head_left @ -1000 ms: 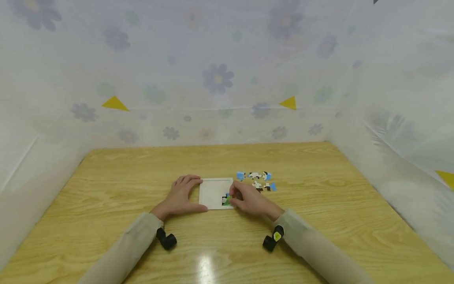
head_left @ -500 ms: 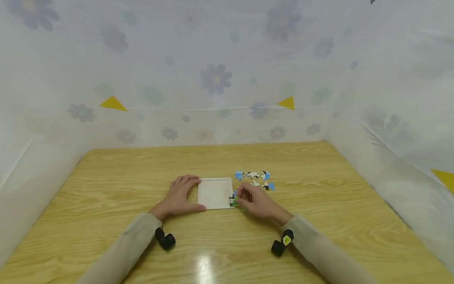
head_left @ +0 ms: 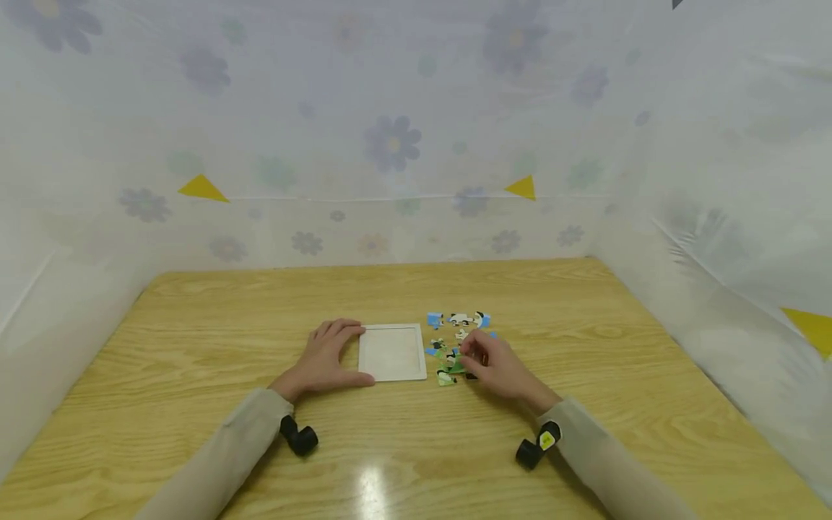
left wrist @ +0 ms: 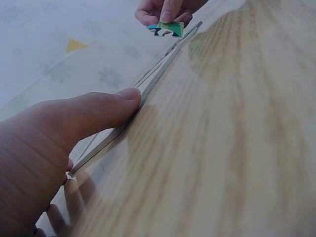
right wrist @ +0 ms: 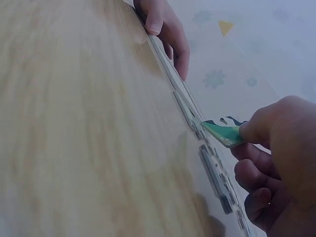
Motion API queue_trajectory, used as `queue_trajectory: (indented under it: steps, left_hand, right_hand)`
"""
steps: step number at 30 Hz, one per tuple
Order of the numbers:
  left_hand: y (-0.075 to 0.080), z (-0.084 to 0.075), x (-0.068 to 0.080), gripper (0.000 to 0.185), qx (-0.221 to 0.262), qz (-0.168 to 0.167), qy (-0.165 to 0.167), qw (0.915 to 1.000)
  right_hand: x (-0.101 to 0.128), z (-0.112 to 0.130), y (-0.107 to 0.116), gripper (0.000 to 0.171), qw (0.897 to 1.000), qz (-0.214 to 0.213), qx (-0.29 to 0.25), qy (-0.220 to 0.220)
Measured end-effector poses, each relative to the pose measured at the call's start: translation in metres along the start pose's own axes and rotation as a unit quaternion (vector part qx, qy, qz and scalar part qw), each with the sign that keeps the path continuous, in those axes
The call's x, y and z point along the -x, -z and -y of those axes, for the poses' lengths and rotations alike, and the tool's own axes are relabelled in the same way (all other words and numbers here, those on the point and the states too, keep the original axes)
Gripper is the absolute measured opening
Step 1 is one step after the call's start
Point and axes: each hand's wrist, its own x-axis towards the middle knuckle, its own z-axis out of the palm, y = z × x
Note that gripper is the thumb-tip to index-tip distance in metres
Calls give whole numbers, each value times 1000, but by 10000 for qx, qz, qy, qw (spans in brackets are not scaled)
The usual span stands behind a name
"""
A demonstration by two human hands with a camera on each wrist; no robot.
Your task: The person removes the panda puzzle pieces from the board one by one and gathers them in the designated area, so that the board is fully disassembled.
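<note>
In the head view, a square white puzzle frame (head_left: 421,354) lies flat on the wooden table, its inside bare. My left hand (head_left: 323,357) holds it at the left, the thumb on the near edge and the fingertips by the far left corner. My right hand (head_left: 503,367) pinches a green jigsaw piece (right wrist: 224,134) between thumb and fingers, just right of the frame. Both wrist views show this piece raised and tilted. Under and around the right hand lie loose puzzle pieces (head_left: 447,378), partly hidden by it.
Beyond the right hand lie more panda-patterned pieces, among them a blue piece (head_left: 434,319) and a white-and-black piece (head_left: 460,318). A pale flowered curtain (head_left: 393,195) with yellow triangles encloses the table (head_left: 292,289) at the back and sides.
My right hand has carried the green jigsaw piece rightward, from over the frame's lower right corner to over the loose pieces. More pieces beside the frame are uncovered. The left hand stays on the frame.
</note>
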Motion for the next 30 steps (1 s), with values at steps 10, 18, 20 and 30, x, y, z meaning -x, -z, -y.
queue_trajectory:
  steps: [10, 18, 20, 30]
  left_hand:
    - [0, 1, -1, 85, 37, 2, -15, 10000]
    - [1, 2, 2, 86, 67, -4, -27, 10000]
    - [2, 2, 2, 86, 55, -4, -18, 10000]
    - [1, 3, 1, 87, 66, -6, -17, 10000]
  right_hand:
    - [19, -16, 17, 5, 9978, -366, -276, -476]
    - [35, -27, 28, 5, 9948, -686, -32, -756]
    - [36, -26, 29, 5, 9944, -722, 34, -770]
    - [38, -30, 32, 4, 9915, -744, 779, -735]
